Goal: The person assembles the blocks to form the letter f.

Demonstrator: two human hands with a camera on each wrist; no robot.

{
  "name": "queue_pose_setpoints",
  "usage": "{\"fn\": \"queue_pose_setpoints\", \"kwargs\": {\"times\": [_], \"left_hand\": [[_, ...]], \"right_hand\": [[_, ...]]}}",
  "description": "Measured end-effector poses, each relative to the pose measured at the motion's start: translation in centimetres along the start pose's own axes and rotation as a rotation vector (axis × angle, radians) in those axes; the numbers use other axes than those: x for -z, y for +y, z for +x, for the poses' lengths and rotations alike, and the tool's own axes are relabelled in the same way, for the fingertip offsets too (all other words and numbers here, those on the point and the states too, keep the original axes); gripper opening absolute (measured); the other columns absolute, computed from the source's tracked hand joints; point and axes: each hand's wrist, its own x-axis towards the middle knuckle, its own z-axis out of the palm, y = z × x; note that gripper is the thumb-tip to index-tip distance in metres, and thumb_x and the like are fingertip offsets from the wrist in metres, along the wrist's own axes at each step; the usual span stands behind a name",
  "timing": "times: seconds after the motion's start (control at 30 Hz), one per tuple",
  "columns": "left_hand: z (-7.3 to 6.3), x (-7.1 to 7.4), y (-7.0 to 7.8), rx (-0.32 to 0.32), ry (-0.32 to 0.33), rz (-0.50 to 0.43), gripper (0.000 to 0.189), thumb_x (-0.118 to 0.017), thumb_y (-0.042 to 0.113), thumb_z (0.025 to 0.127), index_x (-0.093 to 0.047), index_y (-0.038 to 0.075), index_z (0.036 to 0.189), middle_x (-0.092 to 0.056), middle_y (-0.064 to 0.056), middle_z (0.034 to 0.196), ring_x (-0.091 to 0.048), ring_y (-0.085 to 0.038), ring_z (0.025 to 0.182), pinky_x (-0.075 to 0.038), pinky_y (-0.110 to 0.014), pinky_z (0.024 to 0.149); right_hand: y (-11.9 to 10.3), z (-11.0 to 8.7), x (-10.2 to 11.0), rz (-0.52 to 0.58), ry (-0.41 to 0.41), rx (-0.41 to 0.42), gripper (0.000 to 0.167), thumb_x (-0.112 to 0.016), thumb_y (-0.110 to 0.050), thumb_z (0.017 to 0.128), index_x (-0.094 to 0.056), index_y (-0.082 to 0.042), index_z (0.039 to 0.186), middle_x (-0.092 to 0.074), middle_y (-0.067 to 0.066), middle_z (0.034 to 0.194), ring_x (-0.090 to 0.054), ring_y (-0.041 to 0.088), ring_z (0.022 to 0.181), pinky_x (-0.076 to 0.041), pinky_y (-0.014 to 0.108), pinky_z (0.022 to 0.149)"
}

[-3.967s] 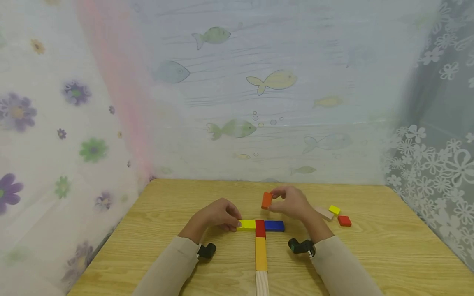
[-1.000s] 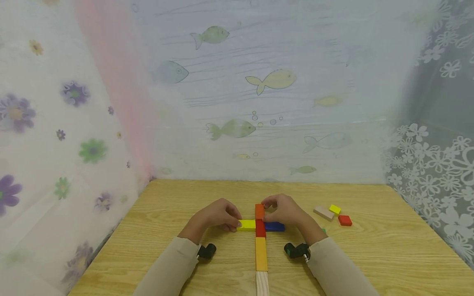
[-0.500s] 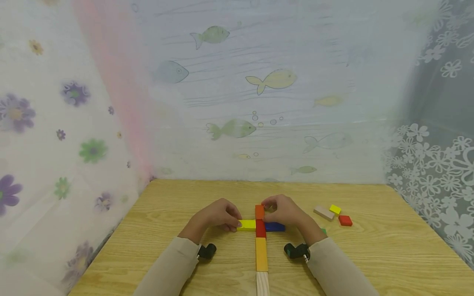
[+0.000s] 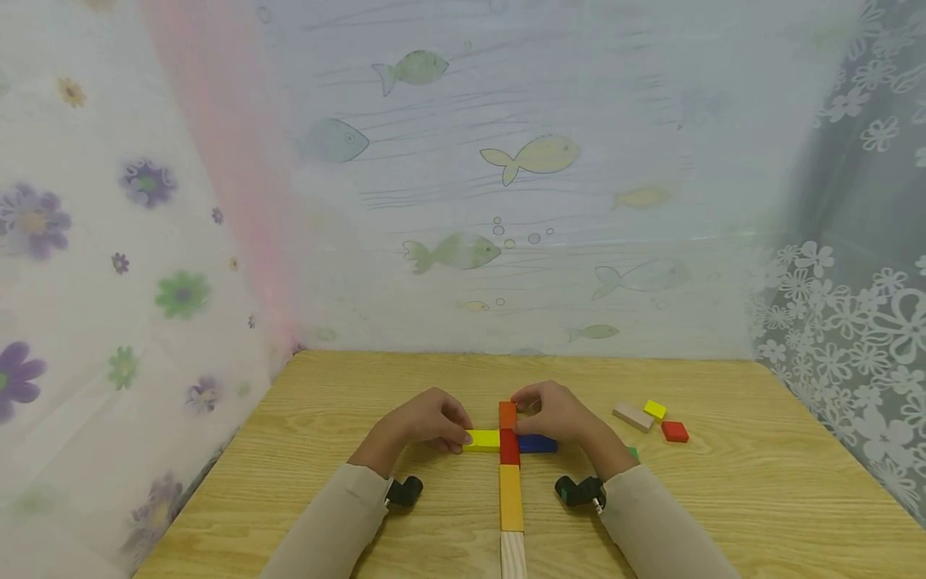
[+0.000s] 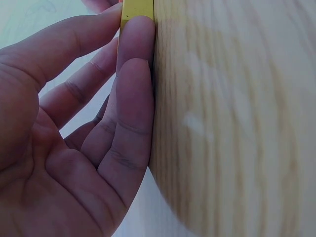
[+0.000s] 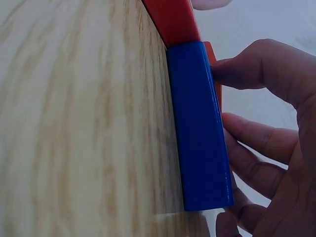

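My left hand (image 4: 428,425) pinches the outer end of a yellow block (image 4: 483,441) lying on the table; in the left wrist view, thumb and fingertips meet at that yellow block (image 5: 137,10). With thumb and fingers, my right hand (image 4: 557,412) holds an orange block (image 4: 508,414) at the far end of a red block (image 4: 510,447). A blue block (image 4: 538,444) extends right from the red one, partly behind my right hand; in the right wrist view this blue block (image 6: 199,128) covers most of the orange. Toward me, an amber block (image 4: 510,498) and a plain wood block (image 4: 513,555) continue the line.
Right of my right hand lie a beige block (image 4: 633,416), a small yellow block (image 4: 654,409) and a small red block (image 4: 674,432). A green block (image 4: 633,453) peeks out by my right wrist. Patterned curtains (image 4: 463,177) stand behind the wooden table (image 4: 347,378).
Since four seconds ago, my right hand has brought the orange block left and down to the red block's far end. Over the last second both hands stay in place.
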Motion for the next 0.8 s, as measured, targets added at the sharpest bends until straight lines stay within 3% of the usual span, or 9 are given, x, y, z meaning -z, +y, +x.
{"fn": "queue_pose_setpoints", "kwargs": {"times": [0.8], "left_hand": [[0.11, -0.14, -0.09, 0.012, -0.002, 0.006, 0.013, -0.083, 0.015, 0.087, -0.079, 0.01, 0.098, -0.077, -0.005, 0.085, -0.074, -0.021, 0.073, -0.064, -0.036, 0.072]], "right_hand": [[-0.51, -0.21, -0.1, -0.023, 0.016, -0.012, 0.051, -0.085, -0.022, 0.079, -0.072, -0.01, 0.127, -0.073, -0.001, 0.112, -0.066, 0.019, 0.105, -0.056, 0.047, 0.098]]}}
